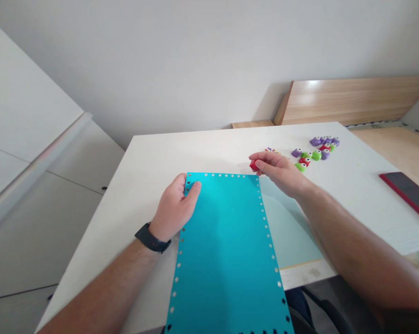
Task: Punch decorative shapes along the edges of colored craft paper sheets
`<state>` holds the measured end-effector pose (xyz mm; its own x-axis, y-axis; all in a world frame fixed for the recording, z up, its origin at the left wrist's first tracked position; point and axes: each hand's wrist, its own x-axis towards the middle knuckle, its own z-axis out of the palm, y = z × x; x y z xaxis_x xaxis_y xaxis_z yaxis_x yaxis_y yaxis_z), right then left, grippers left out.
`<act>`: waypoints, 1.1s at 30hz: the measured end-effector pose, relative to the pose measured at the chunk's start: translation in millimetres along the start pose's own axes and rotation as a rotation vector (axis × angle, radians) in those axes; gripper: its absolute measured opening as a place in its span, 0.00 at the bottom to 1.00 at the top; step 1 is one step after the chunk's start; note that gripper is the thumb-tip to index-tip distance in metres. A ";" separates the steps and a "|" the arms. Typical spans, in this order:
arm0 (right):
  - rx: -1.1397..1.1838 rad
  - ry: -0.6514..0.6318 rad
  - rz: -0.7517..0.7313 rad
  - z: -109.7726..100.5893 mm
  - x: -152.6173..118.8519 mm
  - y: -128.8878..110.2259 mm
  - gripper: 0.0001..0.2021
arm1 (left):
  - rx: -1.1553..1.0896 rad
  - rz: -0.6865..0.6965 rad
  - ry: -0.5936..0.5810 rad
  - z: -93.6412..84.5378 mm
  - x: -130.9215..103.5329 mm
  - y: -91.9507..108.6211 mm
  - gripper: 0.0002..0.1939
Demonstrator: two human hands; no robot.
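A long turquoise sheet of paper (pixel 226 241) runs from the table toward me, with small star- or flower-shaped holes along its edges. My left hand (pixel 178 202) grips its far left corner, thumb on top and fingers underneath. At the far right corner, my right hand (pixel 275 169) pinches a small red craft punch (pixel 254 165) between thumb and fingers. The punch sits at or just beyond the paper's edge; whether it touches cannot be made out. Partly behind the right hand lie small colourful bits (pixel 272 150).
Several purple, green and red punches with eyes (pixel 316 154) stand on the white table (pixel 154 155) at the right. A dark phone with a red edge (pixel 409 190) lies farther right. A wooden headboard (pixel 352 99) rises behind; white cabinets (pixel 39 185) are at left.
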<state>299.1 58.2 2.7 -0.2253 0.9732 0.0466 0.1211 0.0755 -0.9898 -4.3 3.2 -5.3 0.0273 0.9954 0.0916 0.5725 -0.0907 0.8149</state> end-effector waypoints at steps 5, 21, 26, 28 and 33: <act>-0.038 0.016 -0.020 -1.4 0.7 1.4 0.24 | -0.012 0.006 0.013 -0.7 0.5 0.8 0.12; -0.265 -0.101 -0.018 -9.0 1.8 10.7 0.20 | -0.028 0.026 0.032 -0.6 -0.8 3.7 0.11; -0.260 -0.054 -0.035 -7.0 2.4 8.5 0.20 | -0.031 0.016 0.027 -0.8 -0.4 3.9 0.11; -0.253 -0.042 -0.039 -6.6 2.5 8.2 0.20 | -0.036 0.003 0.024 -0.7 -0.3 3.2 0.11; -0.229 -0.114 -0.027 -7.7 3.0 11.7 0.20 | -0.066 -0.005 0.021 -0.4 -0.6 1.4 0.12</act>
<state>307.3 63.7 -7.7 -0.3370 0.9405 0.0440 0.3263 0.1605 -0.9315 -3.8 2.4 -4.0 0.0068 0.9951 0.0989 0.5177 -0.0881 0.8510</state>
